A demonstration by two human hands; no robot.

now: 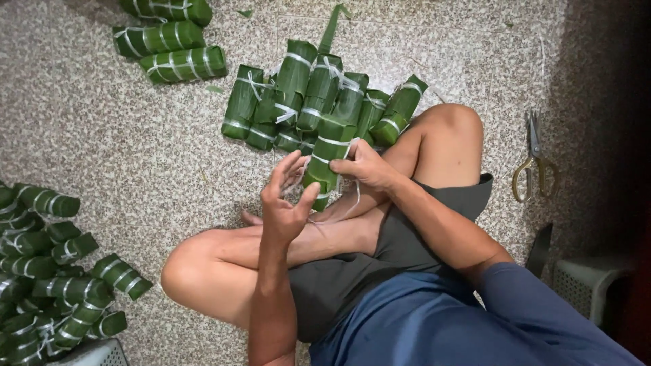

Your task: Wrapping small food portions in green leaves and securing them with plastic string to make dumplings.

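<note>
- Right hand point(366, 166): fingers pinch white string on leaf-wrapped roll point(327, 159), upright btw. the knees on the floor point(135, 135).
- Left hand point(285, 200): fingers spread, string point(339, 210) looped around.
- Scissors point(534, 163) near floor's right edge.

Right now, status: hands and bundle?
Right hand grips leaf bundle. Left hand open, pulling white string. Finished bundles piled just beyond; scissors to the right.

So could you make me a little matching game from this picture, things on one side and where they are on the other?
Things:
1. scissors
2. leaf-wrapped roll being tied
3. big heap of rolls
4. right hand

Places:
a. lower left of the floor
b. far right on the floor
c. on the roll's upper right side
d. between the two hands

Pairs: 1-b, 2-d, 3-a, 4-c
</note>
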